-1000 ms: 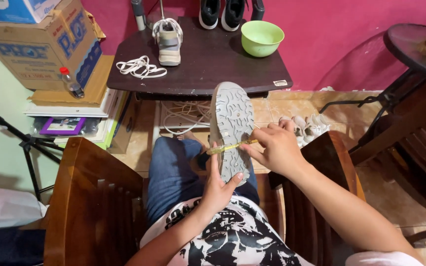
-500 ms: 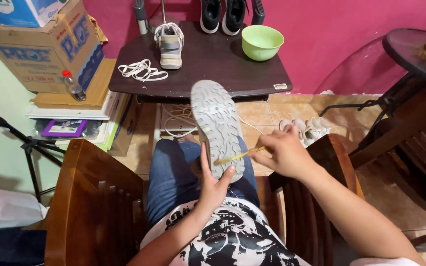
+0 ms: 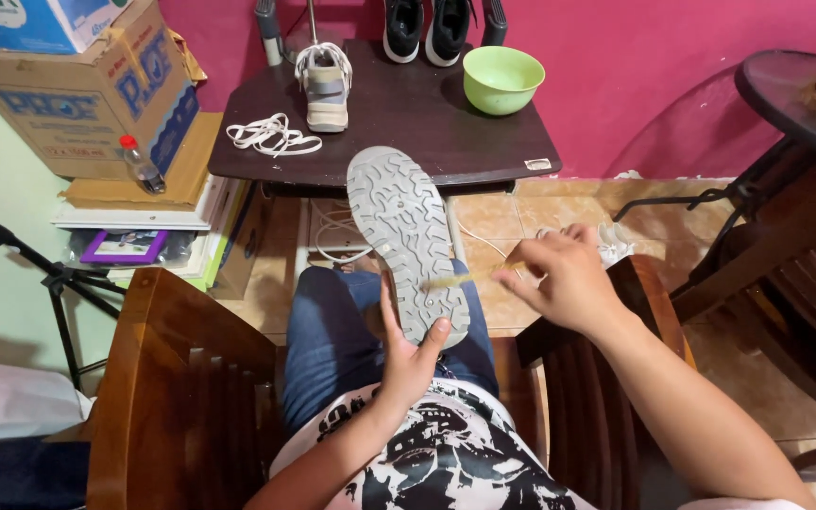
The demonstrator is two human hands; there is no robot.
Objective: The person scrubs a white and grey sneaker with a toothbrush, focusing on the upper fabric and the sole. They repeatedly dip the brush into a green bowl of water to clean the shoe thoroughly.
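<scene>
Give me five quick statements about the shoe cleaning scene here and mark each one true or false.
1. The left hand holds the grey-soled shoe sole up. True.
2. The right hand holds a thin yellowish brush against the sole. True.
3. The light green plastic bowl sits on the floor. False: it stands on the dark wooden table.
4. The loose white shoelaces lie on that table. True.
5. The second grey shoe lies on the person's lap. False: it is on the table.
</scene>
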